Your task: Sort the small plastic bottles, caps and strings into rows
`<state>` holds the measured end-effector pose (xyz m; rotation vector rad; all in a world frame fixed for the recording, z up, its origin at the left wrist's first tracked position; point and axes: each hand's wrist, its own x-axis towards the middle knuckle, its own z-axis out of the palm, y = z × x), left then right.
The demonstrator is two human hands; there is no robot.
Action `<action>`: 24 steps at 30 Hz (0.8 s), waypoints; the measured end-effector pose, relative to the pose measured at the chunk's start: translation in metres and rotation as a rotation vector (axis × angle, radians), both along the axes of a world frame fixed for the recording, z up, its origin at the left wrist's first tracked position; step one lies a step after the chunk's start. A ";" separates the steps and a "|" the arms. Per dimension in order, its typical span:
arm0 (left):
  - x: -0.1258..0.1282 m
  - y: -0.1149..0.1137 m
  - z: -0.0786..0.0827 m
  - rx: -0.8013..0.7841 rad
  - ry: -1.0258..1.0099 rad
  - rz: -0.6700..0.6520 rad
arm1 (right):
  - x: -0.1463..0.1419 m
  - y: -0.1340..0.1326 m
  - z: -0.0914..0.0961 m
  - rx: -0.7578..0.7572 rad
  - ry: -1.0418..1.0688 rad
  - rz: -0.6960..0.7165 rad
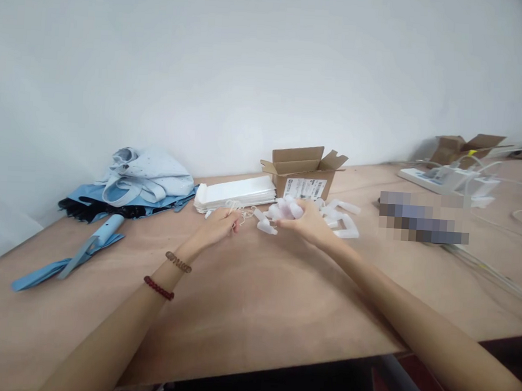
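Observation:
My right hand (309,221) is closed round a bunch of small white plastic pieces (285,209) held just above the wooden table (245,301). My left hand (218,225), with two bead bracelets on its wrist, pinches a thin white string (242,213) that runs toward the bunch. More white plastic pieces (345,219) lie loose on the table right of my right hand. An open cardboard box (304,171) with a label stands just behind both hands.
A stack of flat white bags (235,193) lies left of the box. A blue folded umbrella and cloth (131,181) sit at the far left. At the right are a white power strip with cables (443,178) and another open cardboard box (465,146). A white wall backs the table.

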<state>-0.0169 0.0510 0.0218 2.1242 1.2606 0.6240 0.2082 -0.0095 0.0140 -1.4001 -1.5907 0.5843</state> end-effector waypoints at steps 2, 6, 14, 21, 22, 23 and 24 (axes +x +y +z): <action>0.007 0.017 0.005 0.124 0.203 0.014 | -0.003 0.001 -0.007 0.032 -0.112 -0.016; 0.021 0.041 0.009 0.265 0.507 0.084 | -0.012 0.000 -0.019 0.128 -0.313 0.046; 0.026 0.047 -0.009 0.494 0.438 0.101 | -0.015 -0.004 -0.025 0.154 -0.462 0.212; 0.037 0.050 -0.011 0.514 0.335 -0.233 | -0.012 -0.004 -0.029 0.186 -0.512 0.238; 0.039 0.051 -0.013 0.520 0.348 -0.291 | -0.012 -0.004 -0.029 0.191 -0.507 0.240; 0.041 0.052 -0.016 0.524 0.364 -0.338 | -0.012 -0.004 -0.028 0.190 -0.491 0.242; 0.043 0.052 -0.018 0.528 0.384 -0.369 | -0.012 -0.003 -0.026 0.184 -0.465 0.240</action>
